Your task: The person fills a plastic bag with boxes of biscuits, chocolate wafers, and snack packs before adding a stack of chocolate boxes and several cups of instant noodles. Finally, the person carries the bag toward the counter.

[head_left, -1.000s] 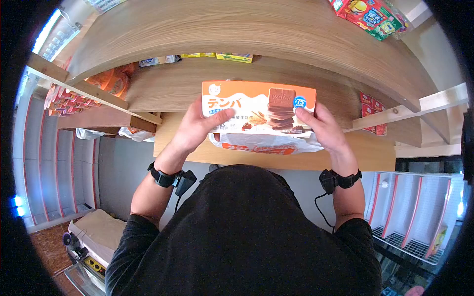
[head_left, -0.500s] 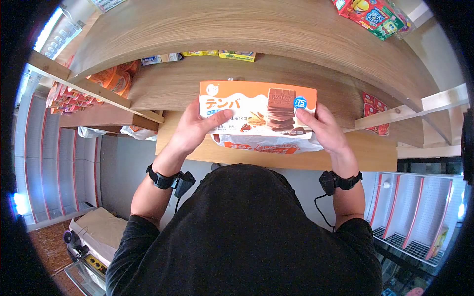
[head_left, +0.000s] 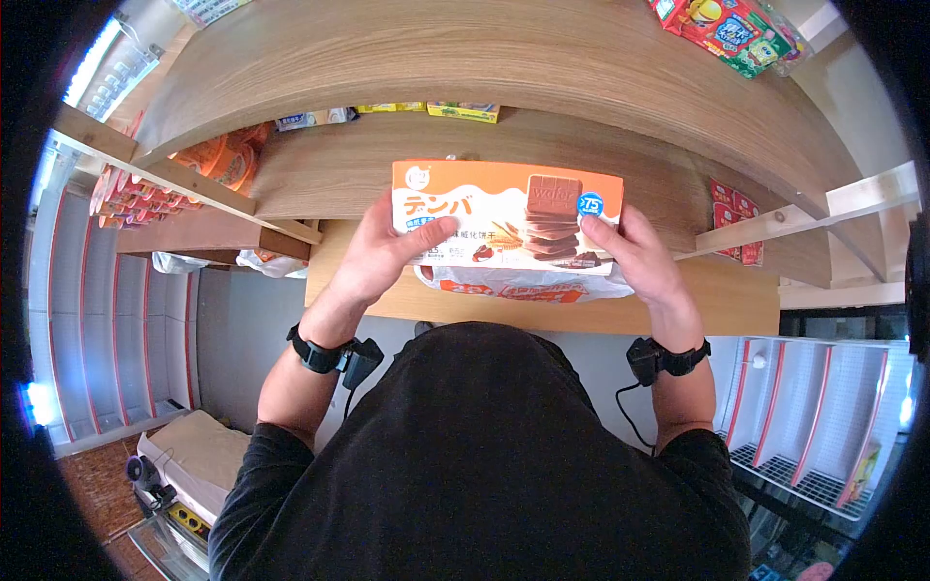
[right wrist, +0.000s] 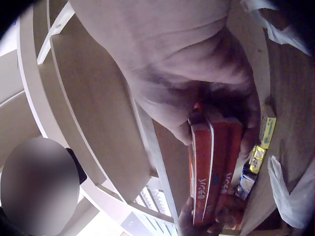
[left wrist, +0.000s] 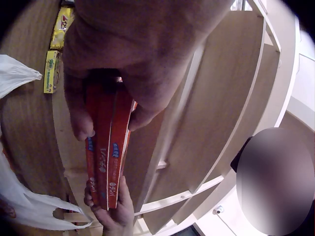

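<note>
Both hands hold an orange and white wafer biscuit box (head_left: 494, 198) in front of the body, its printed face toward the head camera. The left hand (head_left: 380, 250) grips the left end, thumb across the front; the right hand (head_left: 647, 254) grips the right end the same way. Seen along the edge in the left wrist view, two orange wafer boxes (left wrist: 104, 147) lie face to face, pressed together between fingers and thumb. The right wrist view shows the same pair of wafer boxes (right wrist: 212, 167). Below them in the head view is a white plastic bag (head_left: 542, 284) with orange print.
Wooden shelves (head_left: 436, 53) curve across the front. On the lower one stand yellow packs (head_left: 463, 111) at the back and orange tubs (head_left: 218, 160) at the left. Red packs (head_left: 736, 221) sit at the right, and a red and green pack (head_left: 727, 34) lies on the upper shelf.
</note>
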`<state>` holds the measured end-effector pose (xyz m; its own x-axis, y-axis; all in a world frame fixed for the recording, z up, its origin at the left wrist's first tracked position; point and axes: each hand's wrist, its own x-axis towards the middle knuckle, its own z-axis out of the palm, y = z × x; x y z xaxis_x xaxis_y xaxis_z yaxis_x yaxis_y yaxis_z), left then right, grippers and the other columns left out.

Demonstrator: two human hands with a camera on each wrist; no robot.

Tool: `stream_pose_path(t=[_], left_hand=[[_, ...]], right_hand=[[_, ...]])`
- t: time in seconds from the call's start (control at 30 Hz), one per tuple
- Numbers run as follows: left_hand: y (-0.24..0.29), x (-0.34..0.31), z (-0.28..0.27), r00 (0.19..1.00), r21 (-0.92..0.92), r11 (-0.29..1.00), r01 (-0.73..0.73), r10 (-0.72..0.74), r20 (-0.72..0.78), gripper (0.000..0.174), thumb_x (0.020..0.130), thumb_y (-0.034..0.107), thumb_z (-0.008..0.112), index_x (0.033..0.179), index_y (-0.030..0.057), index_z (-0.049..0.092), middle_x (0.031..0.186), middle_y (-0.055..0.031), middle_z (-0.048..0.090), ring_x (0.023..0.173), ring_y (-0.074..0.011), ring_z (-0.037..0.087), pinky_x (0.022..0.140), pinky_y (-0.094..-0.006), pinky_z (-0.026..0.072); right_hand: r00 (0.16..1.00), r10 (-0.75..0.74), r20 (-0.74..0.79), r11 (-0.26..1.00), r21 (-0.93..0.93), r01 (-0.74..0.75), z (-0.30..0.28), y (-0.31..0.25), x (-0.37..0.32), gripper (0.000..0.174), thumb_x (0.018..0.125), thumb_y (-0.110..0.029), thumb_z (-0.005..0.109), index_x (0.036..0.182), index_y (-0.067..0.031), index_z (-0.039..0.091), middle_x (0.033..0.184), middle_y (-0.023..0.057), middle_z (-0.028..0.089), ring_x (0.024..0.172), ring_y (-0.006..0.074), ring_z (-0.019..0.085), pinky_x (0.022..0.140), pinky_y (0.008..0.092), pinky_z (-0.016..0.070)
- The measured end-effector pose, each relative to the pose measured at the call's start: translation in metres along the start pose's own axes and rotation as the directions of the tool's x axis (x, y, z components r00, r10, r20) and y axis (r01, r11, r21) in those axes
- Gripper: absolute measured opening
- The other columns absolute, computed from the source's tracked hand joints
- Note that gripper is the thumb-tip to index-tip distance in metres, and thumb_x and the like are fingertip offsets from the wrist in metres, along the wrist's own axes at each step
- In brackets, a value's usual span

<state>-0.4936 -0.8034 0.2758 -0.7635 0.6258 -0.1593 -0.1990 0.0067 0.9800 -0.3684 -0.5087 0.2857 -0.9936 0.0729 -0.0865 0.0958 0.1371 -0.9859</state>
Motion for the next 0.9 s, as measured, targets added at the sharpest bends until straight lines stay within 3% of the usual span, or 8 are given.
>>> stream_pose_path(t=[0.1,0.5,0.6,0.7,0.73,0.8,0.9], left_hand=[[0.000,0.000,-0.001,1.000,0.004,1.000,0.015,-0.015,-0.005,0.053,0.091,0.021,0.079,0.130,-0.0039,0.053,0.119,-0.0126,0.070,0.108,-0.0172,0.067,0.095,-0.0327,0.0531],[-0.003,0.003,-0.002,1.000,0.022,1.000,0.009,-0.009,0.014,0.056,0.090,0.022,0.080,0.132,-0.0036,0.052,0.119,-0.0129,0.070,0.107,-0.0168,0.067,0.093,-0.0319,0.0545],[-0.010,0.007,-0.001,0.998,0.007,0.998,-0.064,0.064,-0.001,0.051,0.092,0.021,0.078,0.130,-0.0036,0.053,0.110,-0.0113,0.072,0.096,-0.0150,0.070,0.080,-0.0295,0.0570],[-0.024,0.012,-0.002,0.986,0.163,0.976,-0.145,0.157,-0.061,0.058,0.089,0.024,0.081,0.131,-0.0027,0.052,0.114,-0.0125,0.071,0.105,-0.0173,0.068,0.090,-0.0331,0.0548],[-0.027,0.012,-0.004,0.980,0.297,0.942,-0.157,0.185,-0.069,0.058,0.088,0.025,0.082,0.130,-0.0023,0.052,0.112,-0.0131,0.071,0.103,-0.0182,0.068,0.089,-0.0339,0.0547],[-0.032,0.009,-0.009,0.966,0.548,0.820,-0.167,0.247,-0.075,0.059,0.086,0.027,0.083,0.128,-0.0016,0.053,0.109,-0.0144,0.072,0.101,-0.0200,0.069,0.087,-0.0355,0.0547],[-0.037,0.007,-0.010,0.976,0.629,0.768,-0.122,0.209,-0.066,0.059,0.083,0.029,0.085,0.124,-0.0010,0.054,0.106,-0.0171,0.072,0.098,-0.0229,0.070,0.085,-0.0378,0.0546]], right_hand=[[1.000,0.013,-0.004,1.000,0.021,-0.013,0.003,-0.004,-0.002,0.041,0.103,-0.031,0.062,0.127,0.0025,0.059,0.114,0.0042,0.066,0.103,0.0109,0.057,0.092,0.0294,0.0477],[1.000,0.026,0.018,1.000,0.012,-0.026,-0.004,0.007,0.000,0.040,0.102,-0.026,0.064,0.130,0.0024,0.056,0.119,0.0059,0.065,0.108,0.0115,0.057,0.094,0.0314,0.0487],[0.968,-0.138,-0.212,0.989,-0.075,0.125,-0.006,0.017,0.000,0.046,0.098,-0.023,0.070,0.133,0.0019,0.054,0.122,0.0105,0.065,0.111,0.0161,0.061,0.094,0.0343,0.0506],[0.803,-0.343,-0.487,0.875,-0.476,0.085,-0.024,0.022,-0.009,0.053,0.092,-0.022,0.076,0.134,0.0005,0.052,0.126,0.0155,0.065,0.114,0.0229,0.063,0.094,0.0368,0.0519],[0.766,-0.349,-0.539,0.885,-0.458,0.081,-0.032,0.031,-0.013,0.060,0.086,-0.025,0.081,0.133,-0.0007,0.054,0.125,0.0171,0.065,0.115,0.0278,0.063,0.094,0.0382,0.0519],[0.780,-0.301,-0.548,0.856,-0.516,-0.032,-0.037,0.043,-0.027,0.062,0.084,-0.027,0.083,0.131,0.0002,0.054,0.124,0.0180,0.065,0.114,0.0291,0.064,0.095,0.0396,0.0518],[0.825,-0.199,-0.530,0.758,-0.616,-0.213,-0.032,0.055,-0.049,0.063,0.081,-0.030,0.085,0.128,0.0001,0.057,0.123,0.0191,0.066,0.112,0.0316,0.064,0.094,0.0410,0.0516]])
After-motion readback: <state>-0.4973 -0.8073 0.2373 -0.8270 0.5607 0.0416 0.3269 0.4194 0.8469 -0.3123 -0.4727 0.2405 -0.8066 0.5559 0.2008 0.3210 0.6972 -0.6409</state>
